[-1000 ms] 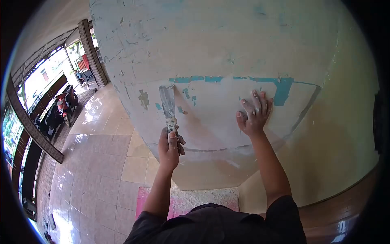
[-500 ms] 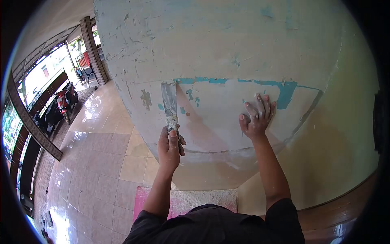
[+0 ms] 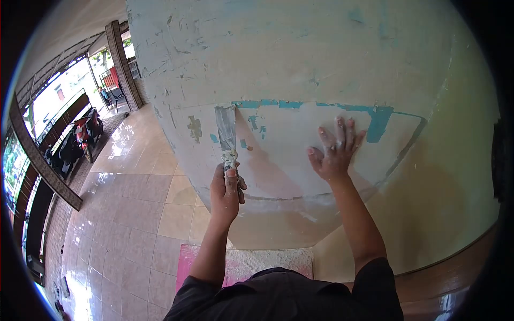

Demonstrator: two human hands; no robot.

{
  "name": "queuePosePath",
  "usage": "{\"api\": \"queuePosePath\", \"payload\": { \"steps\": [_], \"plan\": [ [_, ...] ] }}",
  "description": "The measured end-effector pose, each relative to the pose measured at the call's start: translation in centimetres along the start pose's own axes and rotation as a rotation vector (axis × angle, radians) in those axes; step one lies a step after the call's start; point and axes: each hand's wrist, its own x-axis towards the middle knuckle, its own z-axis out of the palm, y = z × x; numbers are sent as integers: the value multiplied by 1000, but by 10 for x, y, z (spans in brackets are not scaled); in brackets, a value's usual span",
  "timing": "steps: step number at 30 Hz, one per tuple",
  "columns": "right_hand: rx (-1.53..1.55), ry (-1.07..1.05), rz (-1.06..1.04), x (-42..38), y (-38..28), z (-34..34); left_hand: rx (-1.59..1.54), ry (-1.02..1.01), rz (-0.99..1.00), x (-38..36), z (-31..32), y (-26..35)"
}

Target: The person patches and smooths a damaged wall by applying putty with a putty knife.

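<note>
My left hand (image 3: 227, 187) is closed around the handle of a putty knife (image 3: 227, 131), whose broad grey blade points up and rests against the wall (image 3: 300, 69). The blade's tip is at the left end of a strip of turquoise paint (image 3: 289, 105). Pale putty is crusted where blade meets handle. My right hand (image 3: 335, 152) lies on the wall with fingers spread, holding nothing. Just right of its fingertips is a larger turquoise patch (image 3: 379, 124). Smaller turquoise flecks and scraped spots show between the knife and my right hand.
Below the wall lies a pink board or sheet (image 3: 187, 262) covered with pale scrapings. Shiny floor tiles (image 3: 128, 208) stretch to the left, toward parked motorcycles (image 3: 85, 134) and a pillar (image 3: 122, 67). A person (image 3: 103, 95) is far off by the entrance.
My right hand has shifted slightly left on the wall, its fingers spread wider. The putty knife's blade tip stays near the same paint edge.
</note>
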Motion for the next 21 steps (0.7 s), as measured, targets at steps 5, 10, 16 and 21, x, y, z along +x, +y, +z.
{"api": "queuePosePath", "payload": {
  "steps": [5, 10, 16, 21],
  "plan": [
    [62, 22, -61, 13, -29, 14, 25, -2, -6, 1, 1, 0],
    [45, 45, -69, 11, -27, 16, 38, -7, -25, -1, 2, 6],
    [60, 52, -62, 11, -26, 16, 89, 8, 11, 1, 5, 4],
    [60, 39, -59, 13, -26, 14, 107, 5, 21, 0, 3, 6]
  ]
}}
